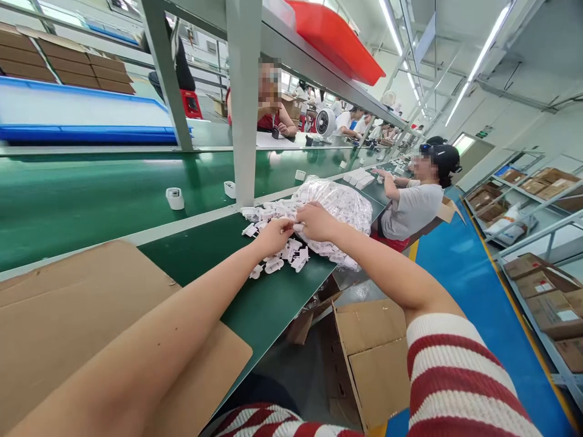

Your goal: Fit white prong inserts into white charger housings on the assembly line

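Above a heap of small white plastic parts, my left hand and my right hand meet at the fingertips. Both are closed in a pinch. A bit of a white plastic part shows where the fingers come together, mostly covered by them. Just beyond my right hand lies a clear plastic bag full of similar white pieces. Heap and bag rest on the green worktop.
Brown cardboard lies under my left forearm. A grey post rises behind the heap. Beyond runs a green conveyor belt carrying a white housing. An open carton stands below right. A co-worker sits at the right.
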`<action>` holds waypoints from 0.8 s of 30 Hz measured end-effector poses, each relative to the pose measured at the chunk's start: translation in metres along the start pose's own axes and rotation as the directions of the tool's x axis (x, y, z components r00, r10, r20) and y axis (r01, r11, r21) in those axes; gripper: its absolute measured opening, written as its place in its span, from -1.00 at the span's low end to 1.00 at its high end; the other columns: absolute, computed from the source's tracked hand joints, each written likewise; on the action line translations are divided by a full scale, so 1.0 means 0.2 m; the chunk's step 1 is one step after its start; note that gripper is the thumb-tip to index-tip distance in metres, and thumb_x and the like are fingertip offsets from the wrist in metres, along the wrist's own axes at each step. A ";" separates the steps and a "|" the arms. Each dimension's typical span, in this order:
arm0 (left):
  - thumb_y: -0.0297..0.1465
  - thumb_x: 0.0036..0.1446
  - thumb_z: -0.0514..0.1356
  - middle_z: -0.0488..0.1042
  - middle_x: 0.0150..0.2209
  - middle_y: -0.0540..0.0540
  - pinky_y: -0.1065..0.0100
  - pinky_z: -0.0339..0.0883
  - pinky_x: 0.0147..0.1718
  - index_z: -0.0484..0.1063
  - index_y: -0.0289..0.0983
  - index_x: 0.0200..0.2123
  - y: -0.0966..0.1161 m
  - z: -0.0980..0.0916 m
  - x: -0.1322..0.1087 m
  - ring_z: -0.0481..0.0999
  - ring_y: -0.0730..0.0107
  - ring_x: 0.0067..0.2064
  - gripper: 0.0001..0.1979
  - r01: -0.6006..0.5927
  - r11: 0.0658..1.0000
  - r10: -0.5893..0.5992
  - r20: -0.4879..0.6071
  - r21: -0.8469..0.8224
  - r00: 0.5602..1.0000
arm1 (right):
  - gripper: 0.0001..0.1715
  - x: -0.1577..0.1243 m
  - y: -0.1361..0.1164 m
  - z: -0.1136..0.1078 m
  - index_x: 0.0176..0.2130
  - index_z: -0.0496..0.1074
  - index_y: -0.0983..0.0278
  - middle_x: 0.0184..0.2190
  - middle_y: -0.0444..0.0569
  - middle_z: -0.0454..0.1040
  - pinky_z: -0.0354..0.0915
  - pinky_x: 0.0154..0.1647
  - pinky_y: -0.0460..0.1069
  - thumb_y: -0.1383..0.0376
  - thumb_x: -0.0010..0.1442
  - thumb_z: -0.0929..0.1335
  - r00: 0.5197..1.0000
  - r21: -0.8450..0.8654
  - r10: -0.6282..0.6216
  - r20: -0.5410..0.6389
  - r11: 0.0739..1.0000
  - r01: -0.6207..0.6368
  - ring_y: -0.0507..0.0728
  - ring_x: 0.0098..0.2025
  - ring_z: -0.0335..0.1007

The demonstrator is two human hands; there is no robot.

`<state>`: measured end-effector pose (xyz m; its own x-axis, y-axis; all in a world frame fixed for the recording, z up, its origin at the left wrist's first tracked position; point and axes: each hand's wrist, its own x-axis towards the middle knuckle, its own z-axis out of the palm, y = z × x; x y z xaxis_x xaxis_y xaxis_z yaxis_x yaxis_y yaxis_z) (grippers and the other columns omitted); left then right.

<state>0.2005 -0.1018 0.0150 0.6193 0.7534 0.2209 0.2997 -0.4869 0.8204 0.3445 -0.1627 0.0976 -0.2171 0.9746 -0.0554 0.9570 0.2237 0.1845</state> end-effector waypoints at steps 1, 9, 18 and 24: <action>-0.36 0.21 0.16 0.65 -0.25 -0.12 0.20 0.49 -0.04 0.60 -0.26 -0.27 -0.01 0.01 0.00 0.59 0.13 -0.17 -0.80 0.000 1.000 0.000 0.006 0.000 1.000 | -0.72 0.00 0.01 0.02 -0.19 0.59 0.31 -0.15 0.08 0.57 0.14 0.16 0.12 0.45 0.19 0.30 1.000 0.029 0.012 -0.021 1.000 -0.012 0.25 -0.01 0.40; -0.34 0.22 0.18 0.68 -0.15 -0.13 0.21 0.44 0.06 0.69 -0.22 -0.24 -0.09 -0.02 -0.06 0.58 0.09 -0.04 -0.74 0.026 0.998 -0.023 -0.050 0.051 0.998 | -0.56 0.11 0.05 0.25 -0.63 0.10 0.21 -0.59 -0.20 0.14 -0.01 -0.31 -0.02 0.35 0.13 0.38 0.899 0.689 0.376 -0.226 0.714 -0.126 0.04 -0.41 0.06; -0.32 0.29 0.21 0.70 -0.07 -0.04 0.25 0.45 0.14 0.74 -0.18 -0.12 -0.08 -0.05 -0.03 0.61 0.11 0.06 -0.73 0.122 0.992 -0.119 -0.080 0.028 0.990 | -0.63 0.25 0.10 0.34 -0.60 0.19 0.20 -0.66 -0.28 0.09 -0.04 -0.48 -0.07 0.30 0.06 0.43 0.736 0.990 0.676 0.033 0.078 -0.116 -0.04 -0.56 -0.03; -0.37 0.28 0.21 0.70 -0.06 -0.01 0.22 0.46 0.16 0.74 -0.16 -0.13 -0.07 -0.08 -0.04 0.61 0.11 0.08 -0.73 0.113 0.994 -0.113 -0.079 0.002 0.991 | -0.77 0.29 0.10 0.33 -0.53 0.21 0.19 -0.66 -0.28 0.17 0.07 -0.51 -0.10 0.43 0.03 0.33 0.648 0.985 0.748 0.143 -0.172 -0.019 -0.02 -0.58 0.06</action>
<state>0.1807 -0.0938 0.0098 0.5225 0.8359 0.1678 0.3697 -0.3995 0.8389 0.3643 -0.1016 0.0328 0.6024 0.7972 -0.0385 0.0290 -0.0700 -0.9971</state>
